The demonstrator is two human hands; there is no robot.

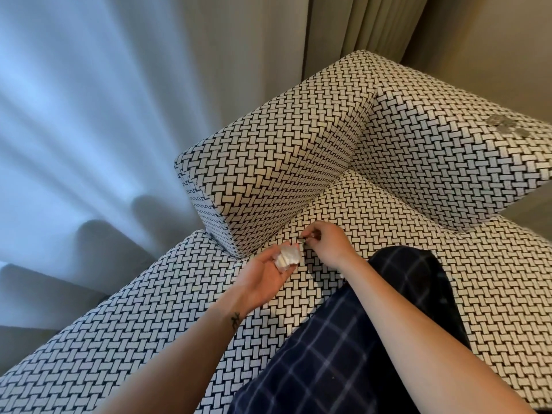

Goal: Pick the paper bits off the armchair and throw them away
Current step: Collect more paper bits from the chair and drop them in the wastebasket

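Paper bits [287, 258] lie bunched as a small white wad in the left hand [263, 279], which is turned palm up just above the seat of the armchair [388, 264]; its fingers [277, 251] curl loosely round the wad and cradle it. Right beside it, the right hand [328, 243] is turned palm down, its thumb and forefinger closed in a pinch on a small scrap [302, 241] held at the edge of the wad. That scrap looks greyish and is too small to make out well. Both hands meet near the inner foot of the armrest [268, 162], where it joins the seat cushion.

Black-and-white basket-weave fabric covers the whole chair. A leg in dark blue checked trousers [358, 339] rests on the seat under the right forearm. A small dark tattoo [236, 319] marks the left wrist. On the far upholstered block at the right sits a grey blotchy patch [504, 125]; what it is I cannot tell. Behind the chair hang a pale sheer curtain [74, 115] at the left and beige drapes [343, 25] at the top
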